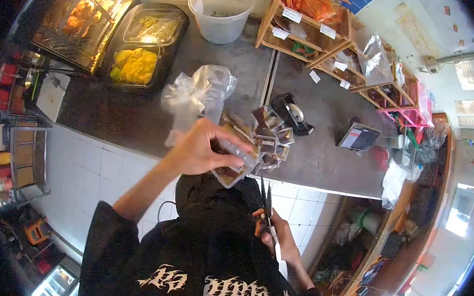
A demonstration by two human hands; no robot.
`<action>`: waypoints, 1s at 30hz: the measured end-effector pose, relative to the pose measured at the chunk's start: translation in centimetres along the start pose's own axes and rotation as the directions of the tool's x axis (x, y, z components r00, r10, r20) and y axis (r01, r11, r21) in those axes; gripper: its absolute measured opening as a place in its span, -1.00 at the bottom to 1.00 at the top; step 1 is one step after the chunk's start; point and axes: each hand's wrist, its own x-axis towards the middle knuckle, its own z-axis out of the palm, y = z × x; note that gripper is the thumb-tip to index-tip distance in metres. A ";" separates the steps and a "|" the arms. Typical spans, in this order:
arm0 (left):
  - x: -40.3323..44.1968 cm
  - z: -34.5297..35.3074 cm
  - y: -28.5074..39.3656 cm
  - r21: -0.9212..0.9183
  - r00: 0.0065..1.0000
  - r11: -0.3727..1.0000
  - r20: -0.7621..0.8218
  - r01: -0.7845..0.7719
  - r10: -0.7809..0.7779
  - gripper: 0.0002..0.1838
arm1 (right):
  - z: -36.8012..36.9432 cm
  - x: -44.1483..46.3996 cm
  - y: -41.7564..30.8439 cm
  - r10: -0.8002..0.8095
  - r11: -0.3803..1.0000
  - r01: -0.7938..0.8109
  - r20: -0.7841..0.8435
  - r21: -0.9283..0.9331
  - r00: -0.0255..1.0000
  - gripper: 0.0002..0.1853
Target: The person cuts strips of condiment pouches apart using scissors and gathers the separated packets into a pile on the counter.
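Note:
My left hand point(204, 148) pinches a clear plastic packet point(230, 172) with brown contents at the counter's front edge. Below and to the right, my right hand point(276, 233) holds a pair of scissors point(268, 205), blades pointing up toward the counter and slightly apart. Several small packets with dark contents point(270, 139) lie in a heap just right of my left hand. Clear plastic bags point(202, 90) sit crumpled behind that hand. A black tape dispenser point(293, 113) stands behind the small packets.
On the dark counter point(324, 165) are a phone-like device point(360, 137) at right and a white tub point(221, 20) at the back. Food trays point(135, 64) stand at back left, beside a lit glass case point(75, 21). Wooden racks point(311, 35) line the back right.

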 end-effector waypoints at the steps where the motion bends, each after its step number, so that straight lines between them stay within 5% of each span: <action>1: 0.5 -0.6 0.5 0.034 0.999 0.999 0.037 0.020 -0.021 -0.67 | 0.1 0.2 -0.1 -0.013 1.000 0.012 0.016 0.024 1.000 -0.14; 8: 2.9 -2.1 4.5 0.084 0.929 0.992 0.366 -0.091 0.054 -0.64 | 0.9 1.8 -2.6 -0.060 0.993 0.051 0.081 0.109 0.995 -0.17; 15: 3.7 -1.3 4.8 0.117 0.876 0.988 0.481 -0.105 0.036 -0.65 | 1.2 0.7 -2.2 -0.029 0.996 0.026 0.030 0.089 0.999 -0.22; 18: 3.7 -1.0 4.9 0.105 0.869 0.989 0.494 -0.106 0.041 -0.64 | 1.5 0.7 -2.6 0.002 1.000 -0.003 0.026 0.031 1.000 -0.03; 23: 4.0 1.0 4.2 0.020 0.830 0.992 0.549 -0.127 0.096 -0.61 | 2.6 1.4 -1.7 -0.110 0.969 0.111 -0.020 0.219 0.994 -0.25; 30: 3.7 0.1 4.5 -0.215 0.781 0.969 0.624 0.125 0.038 -0.66 | 2.7 1.0 -1.8 -0.107 0.977 0.108 -0.016 0.186 0.994 -0.20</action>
